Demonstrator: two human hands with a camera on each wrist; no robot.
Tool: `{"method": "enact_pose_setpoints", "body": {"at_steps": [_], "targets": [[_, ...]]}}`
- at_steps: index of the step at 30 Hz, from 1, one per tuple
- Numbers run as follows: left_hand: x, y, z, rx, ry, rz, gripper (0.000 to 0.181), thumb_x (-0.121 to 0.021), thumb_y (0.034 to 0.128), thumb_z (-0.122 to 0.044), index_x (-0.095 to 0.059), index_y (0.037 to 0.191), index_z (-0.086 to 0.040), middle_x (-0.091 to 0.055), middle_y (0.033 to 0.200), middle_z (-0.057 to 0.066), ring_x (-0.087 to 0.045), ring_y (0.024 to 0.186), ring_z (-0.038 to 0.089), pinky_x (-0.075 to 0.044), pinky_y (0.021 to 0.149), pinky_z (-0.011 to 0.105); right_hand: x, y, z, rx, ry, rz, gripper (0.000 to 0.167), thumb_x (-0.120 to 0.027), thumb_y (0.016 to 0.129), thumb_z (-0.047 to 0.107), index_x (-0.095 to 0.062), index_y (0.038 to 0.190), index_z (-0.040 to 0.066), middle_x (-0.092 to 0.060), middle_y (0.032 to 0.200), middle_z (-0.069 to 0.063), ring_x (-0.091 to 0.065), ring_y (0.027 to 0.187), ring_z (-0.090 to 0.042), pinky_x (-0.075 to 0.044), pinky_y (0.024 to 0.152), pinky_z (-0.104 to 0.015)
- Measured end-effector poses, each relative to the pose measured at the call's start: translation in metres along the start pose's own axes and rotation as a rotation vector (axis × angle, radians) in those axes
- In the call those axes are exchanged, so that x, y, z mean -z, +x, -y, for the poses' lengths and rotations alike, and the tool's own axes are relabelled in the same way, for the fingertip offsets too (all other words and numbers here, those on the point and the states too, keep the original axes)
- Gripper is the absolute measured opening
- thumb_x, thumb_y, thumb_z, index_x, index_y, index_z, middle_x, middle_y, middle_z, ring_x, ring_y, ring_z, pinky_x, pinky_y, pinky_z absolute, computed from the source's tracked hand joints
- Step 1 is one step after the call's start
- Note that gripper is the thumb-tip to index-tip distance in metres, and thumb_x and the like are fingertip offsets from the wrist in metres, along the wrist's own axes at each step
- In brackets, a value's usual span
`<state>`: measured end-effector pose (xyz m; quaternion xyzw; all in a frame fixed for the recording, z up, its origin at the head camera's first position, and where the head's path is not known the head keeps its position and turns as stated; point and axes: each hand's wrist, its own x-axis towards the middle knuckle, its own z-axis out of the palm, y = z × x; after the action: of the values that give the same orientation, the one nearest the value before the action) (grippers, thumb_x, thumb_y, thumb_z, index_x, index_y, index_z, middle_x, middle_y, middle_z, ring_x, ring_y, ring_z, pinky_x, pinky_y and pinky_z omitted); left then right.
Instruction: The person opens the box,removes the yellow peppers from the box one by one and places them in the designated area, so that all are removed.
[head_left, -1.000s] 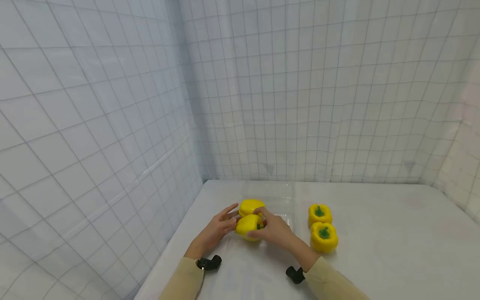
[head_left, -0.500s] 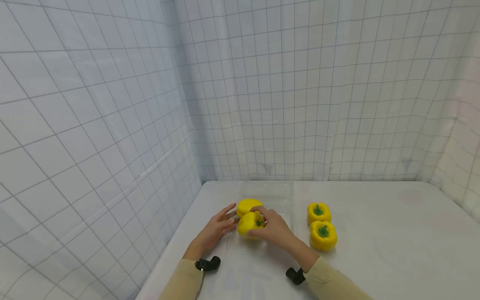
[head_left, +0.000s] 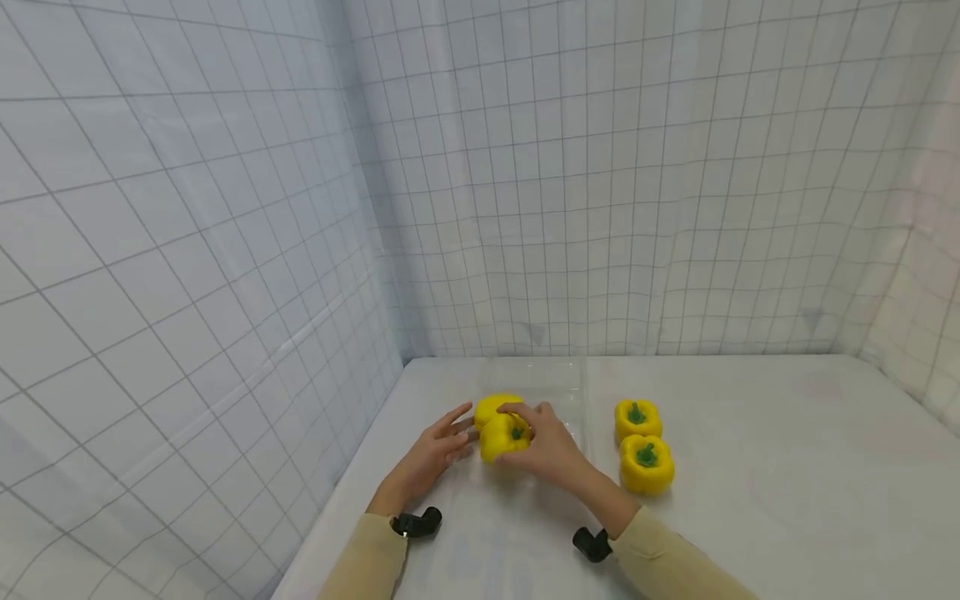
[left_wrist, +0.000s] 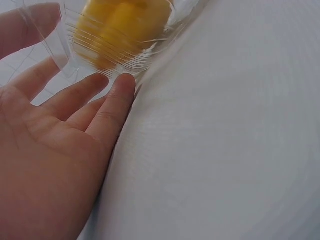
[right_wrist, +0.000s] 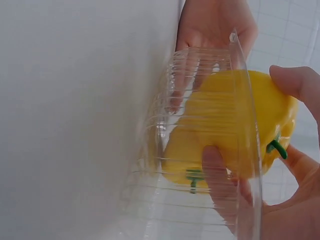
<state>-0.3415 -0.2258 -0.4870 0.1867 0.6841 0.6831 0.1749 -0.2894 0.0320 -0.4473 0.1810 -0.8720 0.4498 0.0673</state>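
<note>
My right hand [head_left: 551,448] grips a yellow bell pepper [head_left: 501,442], its green stem turned to the right. In the right wrist view this pepper [right_wrist: 272,105] is tilted, partly inside a clear ribbed plastic container [right_wrist: 245,150], with my fingers around it. A second yellow bell pepper [head_left: 491,407] lies just behind it in the container, partly hidden. My left hand [head_left: 431,457] is at the container's left side with its fingers extended. The left wrist view has those fingertips [left_wrist: 125,82] against or very near the ribbed wall, a pepper [left_wrist: 122,30] visible through the plastic.
Two more yellow bell peppers [head_left: 637,419] [head_left: 647,464] stand stem up to the right of the container, one behind the other. The container's clear lid [head_left: 532,375] lies opened out toward the back. White gridded sheets [head_left: 570,208] rise behind and beside the white table [head_left: 780,467].
The gripped pepper has turned so its stem faces more toward the head camera, and has shifted slightly away from me toward the container. The left hand has stayed nearly still.
</note>
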Motion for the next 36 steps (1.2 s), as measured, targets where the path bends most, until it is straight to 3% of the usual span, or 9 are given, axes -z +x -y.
{"method": "enact_pose_setpoints", "body": {"at_steps": [11,20,36], "targets": [[-0.002,-0.002,-0.002,-0.005,0.025,0.013,0.061,-0.047,0.1075,-0.015,-0.020,0.162,-0.015,-0.026,0.162,0.019,-0.040,0.142,0.032,-0.040,0.111,0.037,0.007,-0.001,0.013,0.033,0.024,-0.054,0.069,-0.090,0.072,0.037,-0.061,0.134,0.035,-0.042,0.106,-0.007,-0.052,0.091,-0.023,-0.050,0.079,-0.040],[0.000,0.001,-0.004,-0.015,0.025,0.020,0.061,-0.048,0.1072,-0.015,-0.021,0.162,-0.016,-0.028,0.161,0.017,-0.041,0.141,0.029,-0.039,0.111,0.039,0.015,0.001,0.016,0.096,0.022,-0.103,0.069,-0.091,0.073,0.032,-0.062,0.135,0.028,-0.043,0.109,-0.008,-0.054,0.094,-0.023,-0.053,0.082,-0.042],[0.004,0.006,0.000,0.007,0.013,0.024,0.061,-0.050,0.1067,-0.016,-0.023,0.162,-0.020,-0.025,0.162,0.018,-0.040,0.142,0.031,-0.040,0.111,0.039,0.030,0.003,0.018,0.084,-0.006,-0.131,0.070,-0.090,0.075,0.031,-0.060,0.138,0.032,-0.045,0.113,-0.006,-0.055,0.099,-0.023,-0.054,0.087,-0.042]]}}
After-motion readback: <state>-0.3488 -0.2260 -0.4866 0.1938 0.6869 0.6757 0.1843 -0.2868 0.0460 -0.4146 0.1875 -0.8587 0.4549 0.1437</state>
